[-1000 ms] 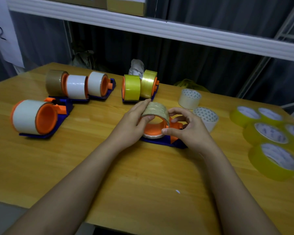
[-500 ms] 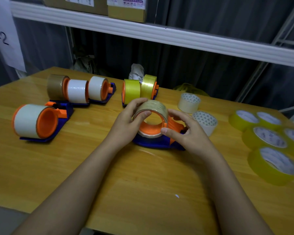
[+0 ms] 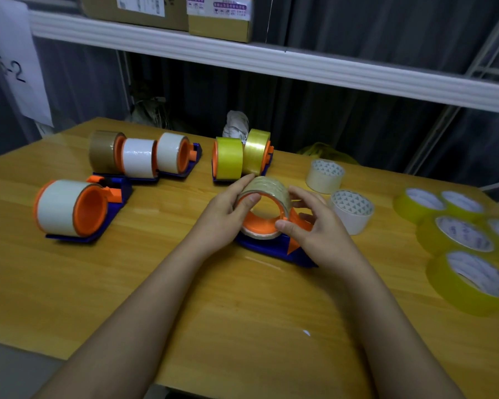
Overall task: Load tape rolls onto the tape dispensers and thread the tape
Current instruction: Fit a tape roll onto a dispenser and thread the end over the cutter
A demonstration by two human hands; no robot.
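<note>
A clear tape roll (image 3: 267, 188) sits on the orange hub of a blue tape dispenser (image 3: 274, 247) at the middle of the wooden table (image 3: 242, 312). My left hand (image 3: 228, 214) grips the roll from the left, thumb on its front rim and fingers over the top. My right hand (image 3: 311, 223) holds the right side, fingers curled round the roll and the orange part behind it. Part of the dispenser is hidden by both hands.
Loaded dispensers stand behind and left: one with a white roll (image 3: 67, 208), a row with brown and white rolls (image 3: 139, 156), two with yellow rolls (image 3: 239, 158). Two loose white rolls (image 3: 352, 210) and several yellow rolls (image 3: 470, 275) lie at the right. A shelf (image 3: 271, 61) hangs above.
The roll and dispenser have tilted up a little and come nearer in my hands; my view has lifted slightly. Both hands keep their hold.
</note>
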